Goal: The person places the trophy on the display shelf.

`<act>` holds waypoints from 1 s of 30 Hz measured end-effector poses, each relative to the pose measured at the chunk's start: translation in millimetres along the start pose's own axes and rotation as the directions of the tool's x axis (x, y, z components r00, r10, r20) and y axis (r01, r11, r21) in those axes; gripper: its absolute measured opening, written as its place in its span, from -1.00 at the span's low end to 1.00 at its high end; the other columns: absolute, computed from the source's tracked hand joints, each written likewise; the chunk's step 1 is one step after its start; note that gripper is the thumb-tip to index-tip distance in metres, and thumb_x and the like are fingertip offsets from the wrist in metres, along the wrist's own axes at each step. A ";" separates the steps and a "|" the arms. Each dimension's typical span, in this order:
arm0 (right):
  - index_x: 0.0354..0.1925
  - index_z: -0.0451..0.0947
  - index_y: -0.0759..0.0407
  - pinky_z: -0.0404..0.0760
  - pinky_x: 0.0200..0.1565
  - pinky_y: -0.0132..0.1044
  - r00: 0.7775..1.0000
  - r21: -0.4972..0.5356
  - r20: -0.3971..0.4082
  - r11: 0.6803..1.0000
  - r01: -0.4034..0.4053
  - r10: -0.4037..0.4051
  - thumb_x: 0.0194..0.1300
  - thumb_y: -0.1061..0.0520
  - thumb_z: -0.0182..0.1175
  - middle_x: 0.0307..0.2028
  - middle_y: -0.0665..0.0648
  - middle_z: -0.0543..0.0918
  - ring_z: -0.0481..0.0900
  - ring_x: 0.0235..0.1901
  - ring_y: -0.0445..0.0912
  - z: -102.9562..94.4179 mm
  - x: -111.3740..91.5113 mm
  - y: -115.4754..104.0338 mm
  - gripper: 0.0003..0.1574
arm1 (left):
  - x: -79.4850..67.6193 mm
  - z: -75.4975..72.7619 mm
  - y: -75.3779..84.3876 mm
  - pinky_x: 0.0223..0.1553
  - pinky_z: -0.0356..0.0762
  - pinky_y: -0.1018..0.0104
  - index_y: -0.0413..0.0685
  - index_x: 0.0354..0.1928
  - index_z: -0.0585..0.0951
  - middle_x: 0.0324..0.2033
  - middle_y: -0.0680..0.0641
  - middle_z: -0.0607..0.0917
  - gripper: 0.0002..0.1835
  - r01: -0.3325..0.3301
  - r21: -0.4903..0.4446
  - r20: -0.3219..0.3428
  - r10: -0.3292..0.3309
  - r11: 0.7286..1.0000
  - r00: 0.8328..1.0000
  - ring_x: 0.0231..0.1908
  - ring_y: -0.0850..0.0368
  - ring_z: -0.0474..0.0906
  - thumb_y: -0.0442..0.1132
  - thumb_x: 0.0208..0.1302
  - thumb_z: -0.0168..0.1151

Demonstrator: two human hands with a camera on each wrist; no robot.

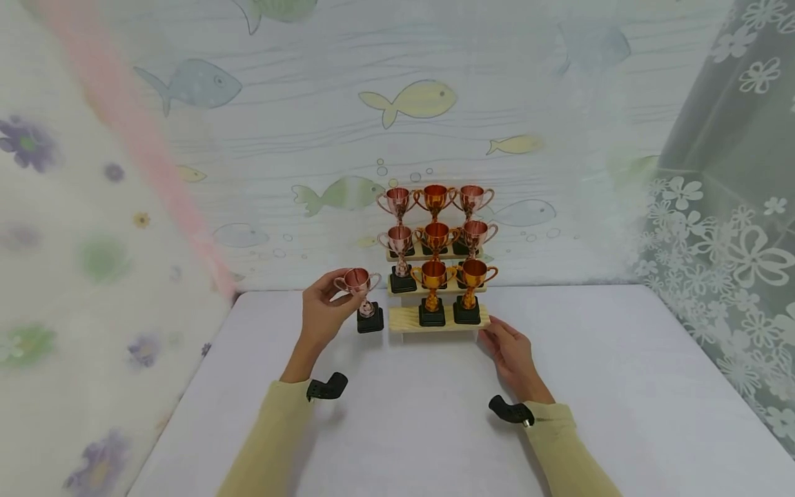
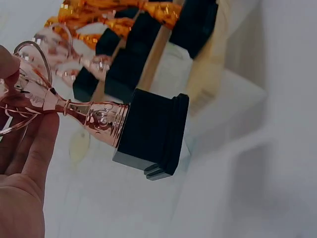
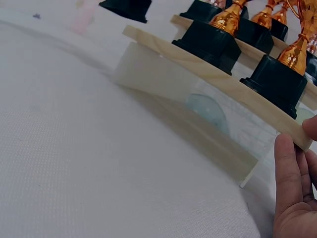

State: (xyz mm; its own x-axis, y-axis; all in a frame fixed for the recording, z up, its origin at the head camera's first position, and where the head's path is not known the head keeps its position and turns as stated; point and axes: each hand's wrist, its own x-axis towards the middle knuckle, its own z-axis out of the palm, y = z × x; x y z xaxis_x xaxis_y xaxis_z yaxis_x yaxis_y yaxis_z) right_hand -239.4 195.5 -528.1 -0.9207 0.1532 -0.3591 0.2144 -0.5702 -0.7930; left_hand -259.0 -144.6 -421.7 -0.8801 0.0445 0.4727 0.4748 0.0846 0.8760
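My left hand (image 1: 326, 310) holds a small rose-gold trophy cup (image 1: 357, 281) by its bowl, just left of a tiered wooden stand (image 1: 406, 319). The cup's black base (image 2: 151, 134) hangs in the air in the left wrist view. My right hand (image 1: 509, 348) pinches the right end of the stand's lowest shelf (image 3: 267, 111), thumb above and fingers beneath. On that shelf two gold trophies (image 1: 433, 276) stand at the middle and right, with bare wood at the left. Behind, the upper shelves carry rows of gold and rose-gold trophies (image 1: 398, 200), partly hidden by those in front.
A white cloth covers the table (image 1: 410, 414). Behind the stand hangs a pale curtain with fish drawings (image 1: 422, 100). Flowered fabric (image 1: 93, 262) is at the left and lace-patterned fabric (image 1: 745, 262) at the right.
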 end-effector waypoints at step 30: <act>0.48 0.22 0.36 0.64 0.12 -0.41 1.000 0.015 0.022 1.000 0.015 -0.015 0.49 0.28 0.08 -0.07 0.01 0.64 0.68 -0.10 -0.25 -0.4 -3.4 0.4 -0.33 | 21.7 59.0 -37.2 -0.10 0.74 0.37 -0.32 0.16 0.60 -0.22 -0.10 0.63 -0.52 0.031 -0.084 0.084 -0.024 0.996 0.996 -0.24 0.21 0.59 -0.47 0.17 0.44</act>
State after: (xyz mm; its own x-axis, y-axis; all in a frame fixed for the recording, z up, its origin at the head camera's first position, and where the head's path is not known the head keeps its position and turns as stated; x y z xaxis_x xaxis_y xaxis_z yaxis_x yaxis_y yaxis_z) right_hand -236.1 195.1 -527.4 -0.9307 0.1442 -0.3361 0.1956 -0.5803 -0.7906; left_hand -295.8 -88.1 -449.7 -0.8882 0.1258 0.4419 0.4456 0.0016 0.8952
